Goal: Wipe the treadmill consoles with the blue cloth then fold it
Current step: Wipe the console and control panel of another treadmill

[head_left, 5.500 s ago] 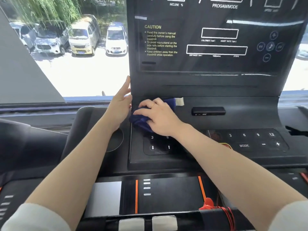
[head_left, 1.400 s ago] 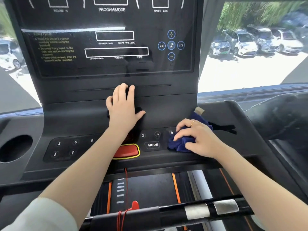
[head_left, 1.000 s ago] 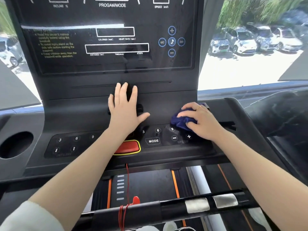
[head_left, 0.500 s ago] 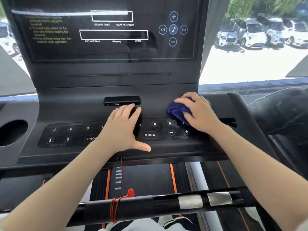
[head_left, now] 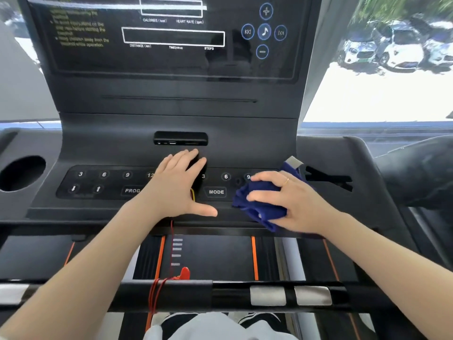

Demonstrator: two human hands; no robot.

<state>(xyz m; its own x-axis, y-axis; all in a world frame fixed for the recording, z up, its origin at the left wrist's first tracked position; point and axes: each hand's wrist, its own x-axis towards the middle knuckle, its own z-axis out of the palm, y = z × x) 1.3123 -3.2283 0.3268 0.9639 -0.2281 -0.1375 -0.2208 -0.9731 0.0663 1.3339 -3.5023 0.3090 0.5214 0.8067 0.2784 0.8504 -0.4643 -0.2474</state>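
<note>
The dark treadmill console (head_left: 171, 89) fills the middle of the head view, with its button panel (head_left: 103, 182) below the screen. My right hand (head_left: 291, 202) grips the bunched blue cloth (head_left: 257, 204) and presses it on the right end of the button panel, near the front lip, just right of the MODE button (head_left: 216, 191). My left hand (head_left: 179, 185) lies flat with straight fingers on the panel's centre and covers the red stop button. A pale tag (head_left: 294, 162) of the cloth sticks out behind my right hand.
A round cup holder (head_left: 22, 173) sits at the console's left. A black handlebar (head_left: 220, 293) with silver pulse pads crosses below my arms, a red safety cord (head_left: 159, 285) looped on it. The belt deck lies beneath. Windows flank the console, parked cars outside at right.
My right hand has dragged the cloth from the panel's back right down toward its front lip. My left hand has stayed flat on the panel's centre.
</note>
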